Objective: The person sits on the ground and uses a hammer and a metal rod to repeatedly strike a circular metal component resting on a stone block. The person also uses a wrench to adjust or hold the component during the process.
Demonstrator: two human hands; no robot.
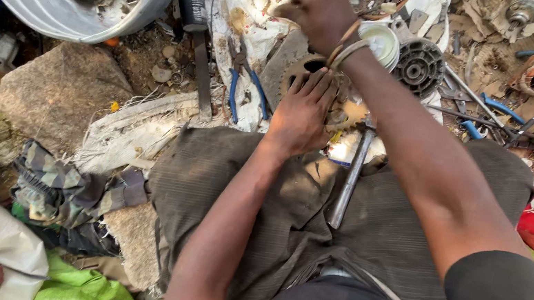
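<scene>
Seen from the head camera: the left hand [301, 112] presses flat, fingers spread, on a rusty toothed gear [298, 69] lying beneath its fingertips. Just beyond, the right hand [319, 12] is clenched around something I cannot tell. A hammer [351, 172] lies just right of the left hand; blue-handled pliers [248, 88] lie to its left.

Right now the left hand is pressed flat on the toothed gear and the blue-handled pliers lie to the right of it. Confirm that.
One thing is wrong: the head view shows the blue-handled pliers lying to the left of the left hand, not the right. The hand does press flat on the toothed gear.
</scene>
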